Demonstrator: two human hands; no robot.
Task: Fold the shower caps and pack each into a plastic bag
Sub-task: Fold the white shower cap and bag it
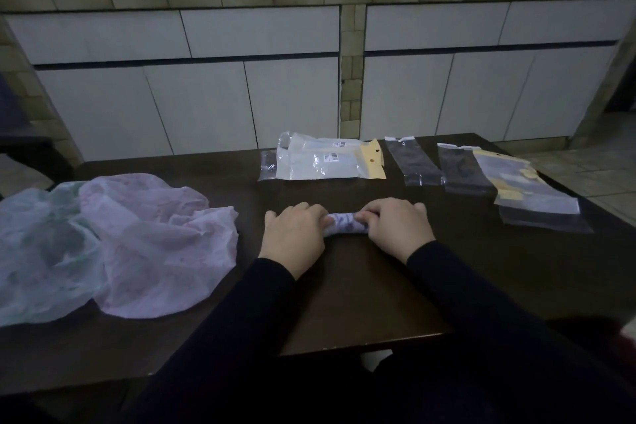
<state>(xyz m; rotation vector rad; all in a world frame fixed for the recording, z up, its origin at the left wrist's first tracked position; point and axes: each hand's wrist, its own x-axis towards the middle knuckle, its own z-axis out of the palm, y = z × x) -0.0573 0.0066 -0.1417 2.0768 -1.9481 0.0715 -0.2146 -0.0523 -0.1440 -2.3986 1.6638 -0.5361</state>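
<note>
Head view: at the middle of the dark worktop [344, 286] lies 1 shower cap already worked into a tight rolled cap [345, 226], a short pale tube with a purple print, lying left to right. The left hand [295, 234] covers its left end and the right hand [395, 228] its right end; each grip has its fingers curled over the roll, pressing and holding it against the worktop, so only the middle stretch shows between them.

Judging progress: this cap looks folded or nearly so, but it is not yet bagged. At the near left sits a loose heap of unfolded caps [113, 244], at least 2, 1 pinkish and 1 greenish, well apart from the hands. At the far side, beyond the roll, lies a filled white packet [323, 158]; whether it is a packed cap I cannot tell. To the far right lie narrow empty plastic bags [411, 162] and a stack of more bags [530, 193]. So most of the work seems left: bagging this roll, then the heap.
</note>
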